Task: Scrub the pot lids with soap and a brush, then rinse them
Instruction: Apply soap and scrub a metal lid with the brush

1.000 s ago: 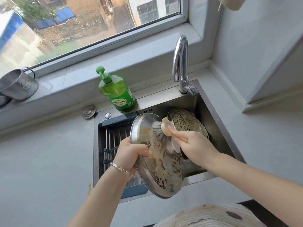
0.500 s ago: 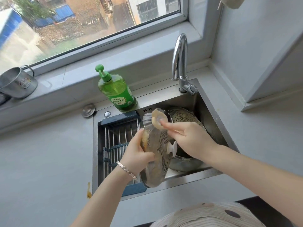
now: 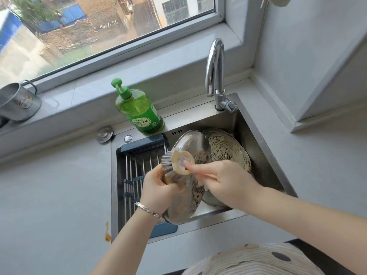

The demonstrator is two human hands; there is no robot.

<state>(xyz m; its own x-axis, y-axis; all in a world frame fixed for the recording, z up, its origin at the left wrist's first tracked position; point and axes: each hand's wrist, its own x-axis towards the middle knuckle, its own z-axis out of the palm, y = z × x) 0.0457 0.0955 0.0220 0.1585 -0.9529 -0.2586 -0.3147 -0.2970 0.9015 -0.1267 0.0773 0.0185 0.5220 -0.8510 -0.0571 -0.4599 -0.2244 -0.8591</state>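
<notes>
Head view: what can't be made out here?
All in the head view:
The brush handle is hidden inside the right hand grip.
The held lid has part of its rim under the left hand.
The second lid has its lower part behind the held lid and the right hand.
The sink drain is hidden by lids and hands.
The soap bottle label is too small to read.
The metal cup is cut off by the left edge.

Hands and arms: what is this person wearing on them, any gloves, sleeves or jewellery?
No gloves, and no sleeves in view. The left hand has a silver link bracelet at its wrist; the right hand shows no ring, watch or band. A pale ribbed garment with dark dots shows at the bottom edge.
</notes>
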